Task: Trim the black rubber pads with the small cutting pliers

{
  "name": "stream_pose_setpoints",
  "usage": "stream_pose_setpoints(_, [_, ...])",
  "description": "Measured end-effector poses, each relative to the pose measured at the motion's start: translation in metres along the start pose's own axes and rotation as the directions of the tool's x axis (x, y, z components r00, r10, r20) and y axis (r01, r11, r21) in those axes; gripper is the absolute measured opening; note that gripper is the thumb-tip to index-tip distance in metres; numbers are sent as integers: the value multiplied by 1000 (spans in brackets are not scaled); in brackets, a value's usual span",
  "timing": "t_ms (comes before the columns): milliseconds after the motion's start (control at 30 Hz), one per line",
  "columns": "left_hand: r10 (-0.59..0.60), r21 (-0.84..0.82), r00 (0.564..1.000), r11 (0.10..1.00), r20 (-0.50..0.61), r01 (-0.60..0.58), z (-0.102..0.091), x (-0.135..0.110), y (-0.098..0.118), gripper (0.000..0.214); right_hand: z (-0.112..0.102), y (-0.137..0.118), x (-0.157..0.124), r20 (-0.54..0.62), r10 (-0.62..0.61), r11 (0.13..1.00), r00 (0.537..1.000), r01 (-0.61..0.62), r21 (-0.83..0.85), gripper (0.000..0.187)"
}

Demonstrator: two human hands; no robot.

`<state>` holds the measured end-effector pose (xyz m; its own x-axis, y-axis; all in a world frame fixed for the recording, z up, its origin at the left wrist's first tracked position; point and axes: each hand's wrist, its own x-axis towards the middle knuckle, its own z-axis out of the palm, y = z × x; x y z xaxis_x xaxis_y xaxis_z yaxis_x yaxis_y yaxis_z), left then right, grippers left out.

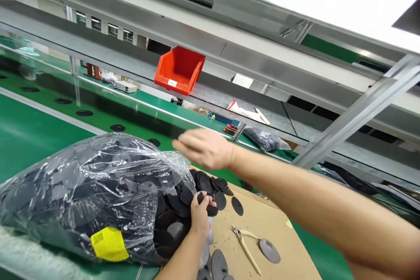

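My left hand (201,216) is closed around a black disc (212,210) at the mouth of a large clear plastic bag (108,153) full of similar discs. My right hand (204,146) reaches across above the bag's open end, near the green conveyor belt. Motion smears its fingers, and I cannot make out anything in them. Loose black discs (220,200) spill from the bag onto a sheet of cardboard (262,223). Nippers with cream handles (246,249) lie on this sheet, beside a grey disc (269,251).
Black discs (84,113) sit spaced along the green belt (138,133). A red bin (179,70) stands on the shelf above. On the right, a slanting metal post (357,111) rises near my right arm. Another bag of dark pieces (264,138) lies behind it.
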<state>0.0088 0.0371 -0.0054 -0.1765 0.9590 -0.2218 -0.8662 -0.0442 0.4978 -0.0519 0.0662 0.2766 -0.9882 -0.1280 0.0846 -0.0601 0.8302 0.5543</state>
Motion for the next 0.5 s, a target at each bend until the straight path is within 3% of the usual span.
stream_pose_setpoints(67, [17, -59, 1000, 998, 4, -16, -2, 3, -5, 36, -18, 62, 44, -36, 135, 986, 990, -138, -94, 36])
stream_pose_setpoints(100, [15, -77, 1000, 997, 7, -14, -3, 5, -7, 36, -26, 92, 62, -92, 256, 957, 962, -266, -118, 35])
stream_pose_setpoints(167, [-4, -85, 1000, 996, 6, 5, -4, 5, -8, 38, -38, 137, 90, -209, 497, 849, 842, -522, -87, 36])
stream_pose_setpoints(233, [-19, -97, 1000, 995, 12, 21, -3, 4, -7, 39, -40, 153, 101, -320, 655, 723, 684, -691, 3, 42])
stream_pose_setpoints(300, [-43, -121, 999, 992, 33, 46, 0, 2, -5, 39, -29, 135, 94, -327, 734, 647, 595, -760, 69, 43])
stream_pose_setpoints(367, [-73, -148, 996, 986, 42, 78, 2, 0, -2, 39, -8, 92, 68, -225, 764, 633, 605, -769, 81, 37])
stream_pose_setpoints(433, [-87, -134, 996, 987, 25, 89, 3, 1, 0, 41, 21, 39, 28, 17, 770, 635, 638, -768, 81, 29])
stream_pose_setpoints(500, [-61, -95, 998, 993, 17, 62, 2, 1, 1, 40, 54, -13, -20, 232, 775, 587, 588, -805, 84, 25])
